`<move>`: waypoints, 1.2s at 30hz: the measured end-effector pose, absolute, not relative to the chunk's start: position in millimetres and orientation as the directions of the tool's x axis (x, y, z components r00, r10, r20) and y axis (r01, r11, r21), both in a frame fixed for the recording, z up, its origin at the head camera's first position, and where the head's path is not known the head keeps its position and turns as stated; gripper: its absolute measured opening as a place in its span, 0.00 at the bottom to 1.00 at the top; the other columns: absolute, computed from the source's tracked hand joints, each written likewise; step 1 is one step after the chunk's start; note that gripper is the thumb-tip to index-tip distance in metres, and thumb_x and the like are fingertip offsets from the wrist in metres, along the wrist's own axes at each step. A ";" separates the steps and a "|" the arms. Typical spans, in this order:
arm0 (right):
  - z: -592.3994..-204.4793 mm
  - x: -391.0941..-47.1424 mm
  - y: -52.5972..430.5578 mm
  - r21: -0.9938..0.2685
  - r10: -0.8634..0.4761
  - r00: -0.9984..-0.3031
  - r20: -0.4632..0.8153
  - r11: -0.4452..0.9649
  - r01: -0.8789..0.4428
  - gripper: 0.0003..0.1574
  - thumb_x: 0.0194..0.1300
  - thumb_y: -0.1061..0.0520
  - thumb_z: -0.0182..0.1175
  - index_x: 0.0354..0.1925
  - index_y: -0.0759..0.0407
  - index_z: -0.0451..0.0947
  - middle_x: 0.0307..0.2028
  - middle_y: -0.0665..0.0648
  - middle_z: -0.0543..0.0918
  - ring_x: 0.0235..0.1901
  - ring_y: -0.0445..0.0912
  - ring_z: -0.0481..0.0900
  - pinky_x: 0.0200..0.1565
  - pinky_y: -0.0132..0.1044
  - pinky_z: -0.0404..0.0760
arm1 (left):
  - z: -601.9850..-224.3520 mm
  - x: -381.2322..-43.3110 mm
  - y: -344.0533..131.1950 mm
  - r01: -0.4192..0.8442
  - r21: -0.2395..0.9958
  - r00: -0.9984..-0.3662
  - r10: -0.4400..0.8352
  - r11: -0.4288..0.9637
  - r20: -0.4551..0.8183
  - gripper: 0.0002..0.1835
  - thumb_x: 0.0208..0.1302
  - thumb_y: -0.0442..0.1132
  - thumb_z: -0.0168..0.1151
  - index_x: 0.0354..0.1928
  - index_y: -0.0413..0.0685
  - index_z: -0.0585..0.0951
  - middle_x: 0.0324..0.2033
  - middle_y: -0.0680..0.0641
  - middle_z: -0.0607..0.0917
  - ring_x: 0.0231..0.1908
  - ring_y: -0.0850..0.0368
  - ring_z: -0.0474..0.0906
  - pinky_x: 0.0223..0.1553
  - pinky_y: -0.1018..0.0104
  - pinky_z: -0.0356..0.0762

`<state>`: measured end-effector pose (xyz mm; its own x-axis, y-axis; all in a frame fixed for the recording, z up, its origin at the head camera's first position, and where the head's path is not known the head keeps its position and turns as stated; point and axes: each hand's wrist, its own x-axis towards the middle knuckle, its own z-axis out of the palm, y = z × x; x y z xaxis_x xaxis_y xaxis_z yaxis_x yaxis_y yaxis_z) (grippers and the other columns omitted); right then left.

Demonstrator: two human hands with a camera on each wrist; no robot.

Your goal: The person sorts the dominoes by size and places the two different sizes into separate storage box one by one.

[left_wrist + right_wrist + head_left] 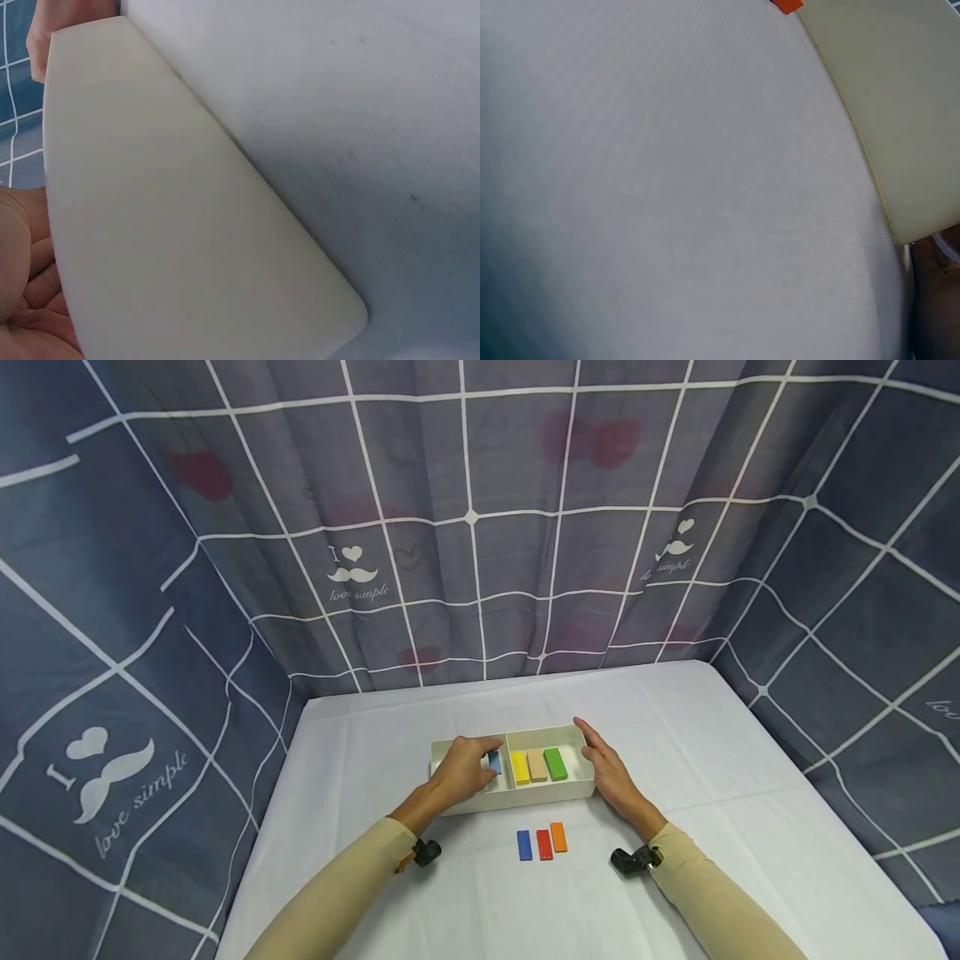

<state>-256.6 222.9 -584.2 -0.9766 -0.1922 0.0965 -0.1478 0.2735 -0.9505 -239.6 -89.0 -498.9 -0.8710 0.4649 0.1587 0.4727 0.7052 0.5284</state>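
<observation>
A cream two-compartment box point(517, 797) lies across the table in the head view. My left hand point(459, 772) reaches over the front wall into the left compartment, thumb and forefinger pinching a blue block point(494, 762) beside the divider. At the other end, my right hand point(611, 777) holds the box by its right end wall. The right compartment contains a yellow block point(521, 767), a beige block point(537, 765) and a green block point(555, 763) in a row. Both wrist views show mostly the box's outer wall, with part of each hand at the frame edge.
In front of the box, a blue block point(524, 845), a red block point(543, 844) and an orange block point(558, 837) lie side by side on the white tablecloth point(360, 743). Dark checked curtains point(420, 560) enclose the table at the back and sides.
</observation>
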 end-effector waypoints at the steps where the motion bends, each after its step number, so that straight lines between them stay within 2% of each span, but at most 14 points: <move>1: -584.0 -256.3 222.8 -0.951 -0.189 -0.977 0.096 0.272 -0.146 0.37 0.87 0.59 0.39 0.89 0.51 0.54 0.88 0.61 0.53 0.88 0.63 0.45 0.86 0.63 0.43 | -500.2 -240.2 -88.7 0.470 0.527 -0.872 0.463 0.708 0.156 0.27 0.63 0.26 0.78 0.65 0.37 0.85 0.57 0.40 0.92 0.57 0.48 0.89 0.58 0.54 0.90; 7: -584.1 -255.7 221.6 -0.953 -0.189 -0.976 0.111 0.258 -0.158 0.37 0.88 0.60 0.39 0.88 0.51 0.55 0.88 0.60 0.53 0.88 0.60 0.45 0.87 0.61 0.43 | -506.1 -244.5 -87.8 0.456 0.547 -0.878 0.457 0.702 0.145 0.28 0.62 0.24 0.78 0.66 0.38 0.85 0.57 0.40 0.92 0.56 0.48 0.90 0.57 0.54 0.90; 14: -583.0 -255.9 221.2 -0.953 -0.194 -0.974 0.118 0.252 -0.166 0.37 0.88 0.60 0.39 0.88 0.53 0.54 0.88 0.62 0.53 0.88 0.61 0.44 0.86 0.62 0.42 | -512.5 -248.8 -86.6 0.479 0.531 -0.864 0.482 0.699 0.144 0.27 0.59 0.24 0.80 0.62 0.38 0.87 0.52 0.40 0.92 0.51 0.46 0.90 0.53 0.55 0.90; 24: -581.8 -254.8 221.8 -0.950 -0.193 -0.974 0.117 0.263 -0.166 0.37 0.88 0.60 0.38 0.89 0.50 0.54 0.88 0.60 0.53 0.88 0.61 0.45 0.86 0.63 0.43 | -517.0 -256.8 -84.0 0.488 0.530 -0.854 0.505 0.693 0.125 0.27 0.57 0.22 0.78 0.60 0.38 0.89 0.53 0.40 0.93 0.53 0.45 0.91 0.56 0.53 0.90; 32: -584.1 -255.8 222.8 -0.949 -0.195 -0.973 0.124 0.263 -0.174 0.37 0.88 0.59 0.39 0.88 0.49 0.55 0.88 0.58 0.54 0.88 0.62 0.46 0.86 0.63 0.44 | -521.4 -262.5 -82.3 0.480 0.519 -0.854 0.511 0.707 0.095 0.26 0.54 0.21 0.77 0.57 0.38 0.90 0.47 0.41 0.93 0.43 0.49 0.87 0.48 0.56 0.88; 36: -584.6 -256.0 222.9 -0.951 -0.194 -0.973 0.129 0.254 -0.176 0.37 0.88 0.59 0.40 0.88 0.49 0.56 0.88 0.58 0.54 0.88 0.62 0.46 0.86 0.63 0.43 | -520.1 -262.7 -80.6 0.481 0.507 -0.855 0.510 0.715 0.092 0.26 0.52 0.21 0.78 0.56 0.38 0.91 0.47 0.41 0.94 0.44 0.49 0.88 0.49 0.56 0.89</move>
<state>-256.0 222.9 -584.6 -0.9725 -0.1941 0.1287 -0.1765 0.2536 -0.9511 -262.7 -80.6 -520.1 -0.8554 0.5097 0.0917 0.4806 0.7152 0.5074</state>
